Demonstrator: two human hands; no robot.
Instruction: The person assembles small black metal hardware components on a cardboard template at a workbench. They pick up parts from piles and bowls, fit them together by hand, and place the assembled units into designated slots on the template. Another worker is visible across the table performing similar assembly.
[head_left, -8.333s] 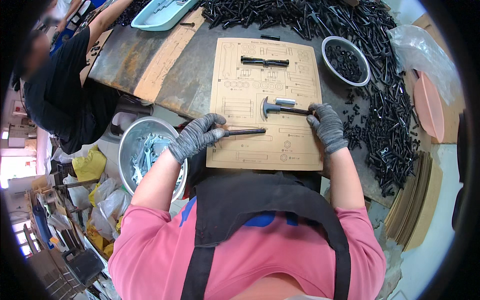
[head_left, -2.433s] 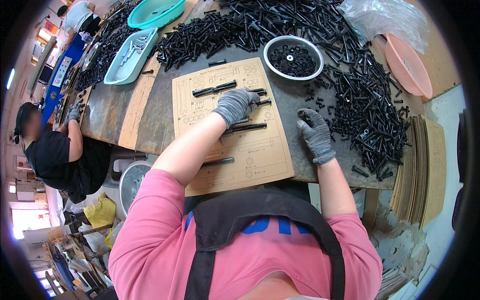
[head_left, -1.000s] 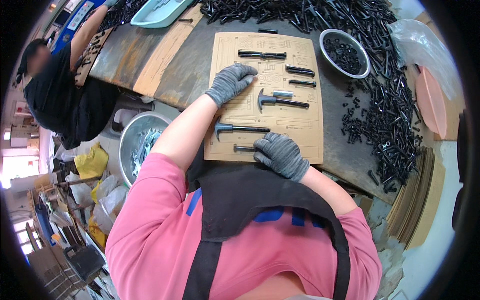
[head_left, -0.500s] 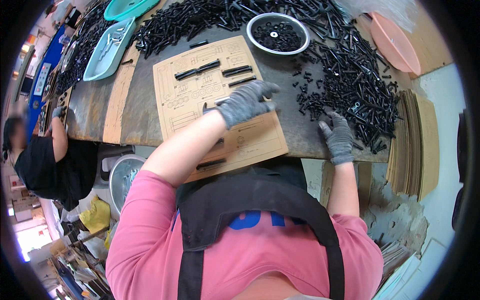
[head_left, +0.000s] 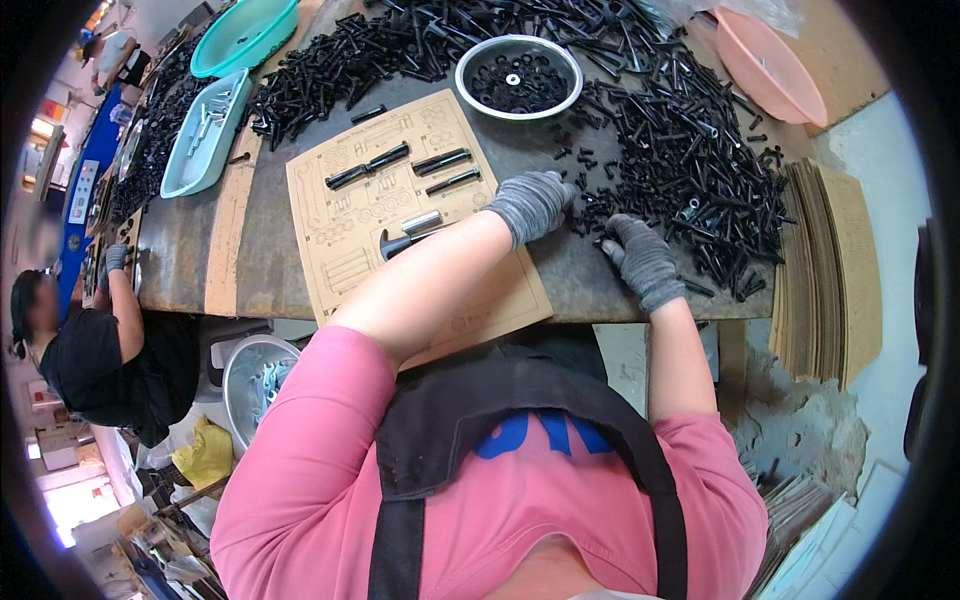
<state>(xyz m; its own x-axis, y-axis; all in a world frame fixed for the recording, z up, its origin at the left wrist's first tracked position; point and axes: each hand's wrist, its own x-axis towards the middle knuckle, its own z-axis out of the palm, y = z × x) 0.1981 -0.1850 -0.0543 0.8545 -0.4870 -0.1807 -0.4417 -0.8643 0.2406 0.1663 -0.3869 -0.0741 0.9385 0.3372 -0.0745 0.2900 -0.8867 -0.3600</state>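
My left hand (head_left: 535,205), in a grey knit glove, reaches past the right edge of a brown cardboard sheet (head_left: 490,290) printed with part outlines. Its fingers are curled beside loose small black bolts (head_left: 590,165); whatever they hold is hidden. Close by, my gloved right hand (head_left: 645,262) has thumb and fingers drawn together at the near edge of the bolt pile (head_left: 670,150). Something small and dark shows at its fingertips. On the sheet lie long black bolts (head_left: 368,166), shorter black rods (head_left: 441,161), a silver tube (head_left: 420,222) and a black hooked piece (head_left: 400,243), partly under my left forearm.
A metal bowl (head_left: 462,85) of black nuts or washers stands beyond the sheet. Teal basins (head_left: 200,165) sit far left, a pink basin (head_left: 770,75) far right. Stacked cardboard sheets (head_left: 825,275) stand at the table's right end. A co-worker (head_left: 100,350) works at left.
My left hand has moved right, off the sheet toward the small bolts, and its fingers have curled. My right hand has shifted left toward it, with thumb and fingers closing. The view has shifted slightly.
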